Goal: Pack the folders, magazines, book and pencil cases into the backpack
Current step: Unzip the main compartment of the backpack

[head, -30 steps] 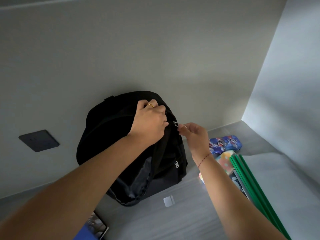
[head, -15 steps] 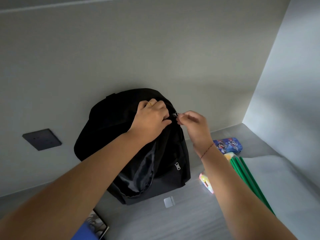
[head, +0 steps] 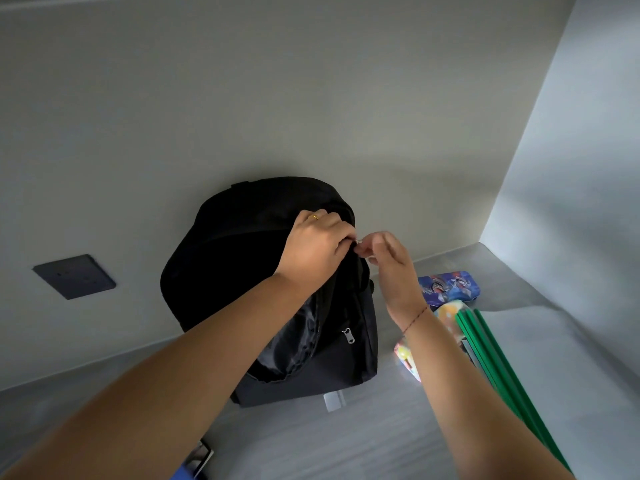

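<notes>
Nothing packed yet, far as I can see. Black fabric backpack stands at the far edge of the grey tabletop, main compartment part-unzipped, lining showing. Blue printed pencil case sits nr the far right corner. Pastel pencil case & flat green folders lie twd the right edge. Glossy printed cover at the near edge, prob a magazine. My left hand grips the bag's top fabric, fingers curled. My right hand pinches the small metal zip pull btw thumb & forefinger, other fingers loosely bent.
</notes>
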Demonstrator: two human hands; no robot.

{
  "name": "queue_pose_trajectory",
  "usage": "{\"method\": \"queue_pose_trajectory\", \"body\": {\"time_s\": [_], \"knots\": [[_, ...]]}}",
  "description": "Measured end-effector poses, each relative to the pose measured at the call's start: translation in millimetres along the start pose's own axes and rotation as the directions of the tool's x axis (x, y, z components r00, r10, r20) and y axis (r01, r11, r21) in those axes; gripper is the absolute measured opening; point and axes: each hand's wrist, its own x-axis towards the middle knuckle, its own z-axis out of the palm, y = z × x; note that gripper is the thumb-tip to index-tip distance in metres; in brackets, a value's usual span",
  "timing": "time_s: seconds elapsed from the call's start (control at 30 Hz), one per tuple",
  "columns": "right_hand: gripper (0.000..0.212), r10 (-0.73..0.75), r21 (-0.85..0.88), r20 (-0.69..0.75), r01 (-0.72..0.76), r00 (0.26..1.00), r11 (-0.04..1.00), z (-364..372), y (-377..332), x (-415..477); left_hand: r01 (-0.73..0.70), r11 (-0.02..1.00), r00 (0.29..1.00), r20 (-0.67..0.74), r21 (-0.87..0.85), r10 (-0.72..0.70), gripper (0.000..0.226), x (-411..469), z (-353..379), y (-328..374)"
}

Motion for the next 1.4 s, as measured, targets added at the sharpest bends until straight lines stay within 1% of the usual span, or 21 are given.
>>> {"method": "queue_pose_trajectory", "body": {"time_s": [0.03, 0.07, 0.1, 0.13, 0.2, 0.23, 0.37, 0.43, 0.53, 0.6, 0.7, 0.77, 0.83, 0.9, 0.93, 1.0, 1.07, 1.13, 1.23, 1.3, 1.4], "knots": [[0.014, 0.014, -0.004, 0.007, -0.014, 1.0, 1.0, 0.5, 6.3, 0.2, 0.015, 1.0, 1.0, 0.004, -0.018, -0.015, 0.005, 1.2, 0.5, 0.5], [0.017, 0.016, -0.041, 0.016, -0.015, 1.0, 0.999, 1.5, 13.3, 0.5, 0.039, 0.998, 0.999, 0.014, -0.041, -0.039, 0.004, 2.0, 0.2, 1.1], [0.023, 0.016, -0.115, 0.028, -0.013, 0.999, 0.993, 2.7, 19.8, 0.1, 0.07, 0.995, 0.997, 0.024, -0.069, -0.069, 0.003, 2.4, -0.9, 1.8], [0.024, 0.014, -0.205, 0.032, -0.007, 0.999, 0.979, 4.2, 24.4, -0.4, 0.101, 0.99, 0.995, 0.033, -0.1, -0.098, 0.005, 2.5, -2.2, 2.7], [0.01, 0.003, -0.332, -0.006, -0.005, 1.0, 0.943, 8.3, 29.1, -0.2, 0.139, 0.979, 0.99, 0.048, -0.148, -0.133, 0.009, 1.9, -4.5, 3.6], [0.002, 0.0, -0.352, -0.04, -0.014, 0.999, 0.936, 9.7, 30.8, 0.4, 0.151, 0.975, 0.988, 0.05, -0.161, -0.144, 0.011, 1.1, -5.6, 3.6], [0.015, 0.003, -0.38, -0.103, -0.042, 0.995, 0.924, 8.9, 33.2, 0.7, 0.256, 0.949, 0.964, -0.027, -0.184, -0.265, 0.011, 2.6, -15.6, -3.6], [0.015, 0.008, -0.376, -0.102, -0.046, 0.995, 0.925, 6.0, 32.8, 0.0, 0.286, 0.936, 0.952, -0.048, -0.204, -0.301, 0.012, 4.4, -22.2, -9.2], [0.008, 0.003, -0.37, -0.085, -0.034, 0.996, 0.928, 4.5, 27.6, -0.7, 0.248, 0.949, 0.965, -0.031, -0.194, -0.259, 0.013, 5.1, -28.3, -8.6], [0.012, -0.045, -0.327, -0.081, 0.016, 0.996, 0.945, 6.9, 14.7, -5.1, 0.182, 0.968, 0.981, -0.029, -0.174, -0.19, 0.012, 3.3, -28.6, -7.9], [0.016, -0.073, -0.121, -0.131, 0.057, 0.989, 0.991, 13.6, -16.5, -13.4, 0.083, 0.989, 0.996, -0.024, -0.119, -0.087, 0.009, 0.0, -28.2, -6.6], [0.023, -0.069, -0.052, -0.167, 0.061, 0.983, 0.997, 18.8, -32.6, -12.7, 0.041, 0.996, 0.999, -0.02, -0.074, -0.042, 0.006, -1.8, -27.6, -2.0], [0.026, -0.056, -0.053, -0.182, 0.047, 0.982, 0.997, 22.3, -40.2, -9.1, 0.008, 0.999, 1.0, -0.003, -0.042, -0.008, 0.008, -3.5, -27.5, 2.4], [0.017, -0.041, -0.056, -0.181, 0.031, 0.983, 0.998, 23.0, -42.0, -6.6, -0.009, 0.999, 0.999, 0.032, -0.043, 0.01, 0.001, -5.1, -27.9, 1.8], [0.012, -0.035, -0.062, -0.166, 0.025, 0.985, 0.998, 22.2, -40.8, -6.5, 0.006, 0.998, 0.999, 0.04, -0.056, -0.004, 0.004, -5.5, -29.3, 1.4], [0.01, -0.031, -0.076, -0.112, 0.022, 0.993, 0.997, 19.1, -36.6, -8.9, 0.046, 0.995, 0.998, 0.056, -0.091, -0.04, 0.012, -5.6, -31.6, -0.7], [0.009, -0.045, -0.105, -0.064, 0.038, 0.997, 0.994, 14.3, -31.0, -12.1, 0.07, 0.991, 0.995, 0.078, -0.11, -0.062, 0.013, -3.1, -36.0, -2.0], [0.007, -0.044, -0.16, -0.063, 0.033, 0.997, 0.987, 7.2, -22.8, -12.7, 0.068, 0.991, 0.995, 0.074, -0.117, -0.06, 0.013, 1.1, -41.7, -4.8], [0.007, 0.047, -0.203, -0.118, -0.07, 0.992, 0.977, -7.2, -1.1, -11.6, 0.08, 0.991, 0.997, 0.028, -0.107, -0.077, 0.017, 6.5, -50.8, -14.3], [0.009, 0.114, -0.23, -0.126, -0.141, 0.986, 0.963, -13.5, 17.2, -14.7, 0.095, 0.993, 0.995, 0.013, -0.077, -0.094, 0.019, 9.2, -55.0, -21.5], [0.014, 0.203, -0.209, -0.129, -0.227, 0.971, 0.951, -17.6, 43.5, -23.5, 0.098, 0.993, 0.995, 0.029, -0.063, -0.097, 0.019, 8.7, -56.4, -29.4]]}}
